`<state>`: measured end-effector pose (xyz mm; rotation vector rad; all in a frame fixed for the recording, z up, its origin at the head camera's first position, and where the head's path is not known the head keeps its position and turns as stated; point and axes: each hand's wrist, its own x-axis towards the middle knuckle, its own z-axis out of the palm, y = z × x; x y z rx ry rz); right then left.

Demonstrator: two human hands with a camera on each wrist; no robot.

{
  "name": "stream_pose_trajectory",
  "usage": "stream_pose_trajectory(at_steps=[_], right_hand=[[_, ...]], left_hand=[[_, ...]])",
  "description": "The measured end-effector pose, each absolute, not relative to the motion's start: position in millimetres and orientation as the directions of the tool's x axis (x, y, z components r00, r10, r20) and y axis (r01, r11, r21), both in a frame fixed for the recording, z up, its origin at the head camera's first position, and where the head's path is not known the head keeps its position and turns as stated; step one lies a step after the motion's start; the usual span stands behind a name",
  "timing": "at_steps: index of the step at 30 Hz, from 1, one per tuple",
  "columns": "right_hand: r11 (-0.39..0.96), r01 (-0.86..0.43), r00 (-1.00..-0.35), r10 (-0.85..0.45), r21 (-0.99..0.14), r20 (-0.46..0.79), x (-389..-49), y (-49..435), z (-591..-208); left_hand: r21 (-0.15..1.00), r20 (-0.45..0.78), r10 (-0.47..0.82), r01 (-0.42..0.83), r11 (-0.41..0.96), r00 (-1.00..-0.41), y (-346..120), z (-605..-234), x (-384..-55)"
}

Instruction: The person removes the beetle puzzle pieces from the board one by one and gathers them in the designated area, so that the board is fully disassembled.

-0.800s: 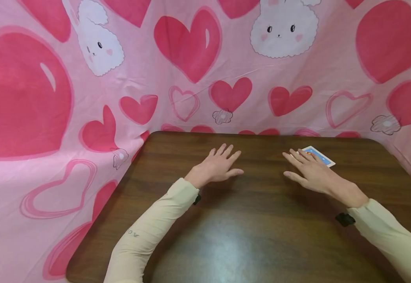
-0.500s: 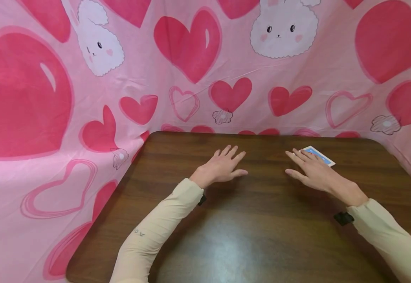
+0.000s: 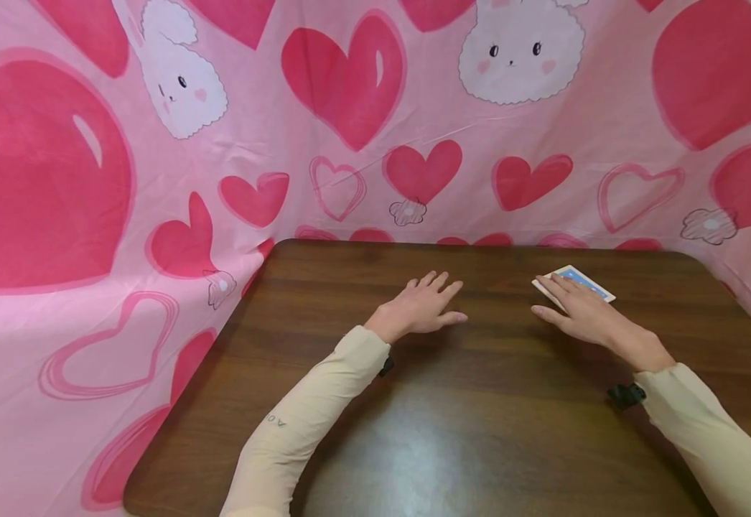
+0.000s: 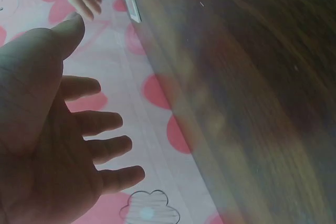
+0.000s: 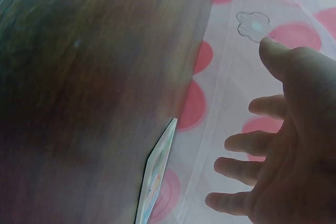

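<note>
A flat, white-bordered card (image 3: 594, 285) with a blue picture lies on the brown table toward the far right. My right hand (image 3: 585, 316) is held over its near left part, fingers extended and spread, and hides part of it in the head view. In the right wrist view a gap shows between these fingers (image 5: 239, 169) and the card (image 5: 157, 177). Left of the card, my left hand (image 3: 423, 307) hovers palm down above the table with fingers spread. Nothing is in either hand.
The wood-grain table (image 3: 446, 424) has rounded corners. Behind it and along its left side hangs a pink cloth (image 3: 246, 108) with hearts and rabbit faces. Each wrist carries a small black device, such as the right one (image 3: 626, 395).
My left hand has drifted to the right. My right hand has shifted slightly right, further over the card, whose left corner now shows beyond the fingers. The card stays in place.
</note>
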<state>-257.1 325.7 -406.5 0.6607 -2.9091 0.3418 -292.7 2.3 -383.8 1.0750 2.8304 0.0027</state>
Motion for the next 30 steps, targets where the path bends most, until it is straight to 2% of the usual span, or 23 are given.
stream_pose_trajectory(at_steps=[8, 19, 30], right_hand=[[0.91, -0.361, -0.932, -0.341, -0.204, 0.124, -261.2, 335.6, -410.4], [0.925, -0.335, -0.941, -0.318, -0.181, 0.118, -264.0, 349.9, -415.4], [0.95, -0.215, -0.972, -0.231, -0.225, -0.048, -268.1, 364.1, -415.1]], left_hand=[[0.055, -0.123, 0.661, 0.659, 0.75, -0.741, 14.3, -388.4, -293.1], [0.083, -0.151, 0.674, 0.67, 0.738, -0.724, 30.2, -393.7, -295.0], [0.113, -0.144, 0.684, 0.674, 0.73, -0.715, 51.5, -395.6, -297.8]])
